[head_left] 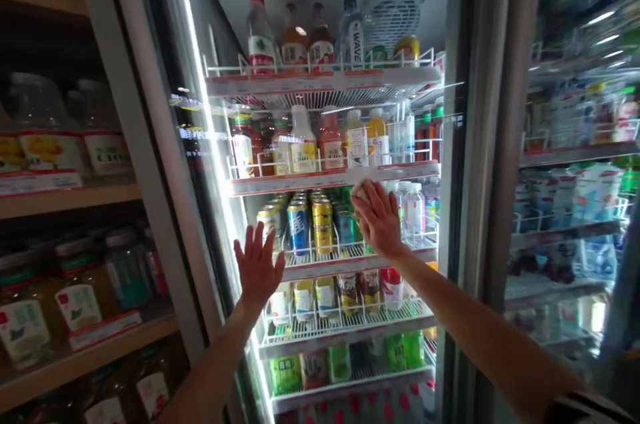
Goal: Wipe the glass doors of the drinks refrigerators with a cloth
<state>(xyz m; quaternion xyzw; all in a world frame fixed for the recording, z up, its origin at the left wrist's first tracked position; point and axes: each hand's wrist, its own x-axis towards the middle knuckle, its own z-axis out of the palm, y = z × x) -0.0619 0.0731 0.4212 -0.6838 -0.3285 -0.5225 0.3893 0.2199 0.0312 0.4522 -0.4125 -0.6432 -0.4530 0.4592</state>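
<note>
My left hand [259, 267] is raised with its fingers spread and its palm toward the glass door [200, 164] of a drinks cooler. It appears to rest flat on the glass, in front of the shelf of cans. Farther right and a little higher, my right hand [380, 221] presses a pale, crumpled cloth [364, 189] against the same glass. The cloth pokes out past my fingertips, and most of it is hidden under them. Behind the glass stand a blue can [298, 227] and a gold can [323, 225].
Lit wire shelves [325, 83] in the cooler hold bottles, cans and packs. To the left, a wooden shelf unit [70, 201] carries several jars and bottles. A metal door frame [487, 144] runs down the right side, beside another glass door [575, 211] with drinks and reflections.
</note>
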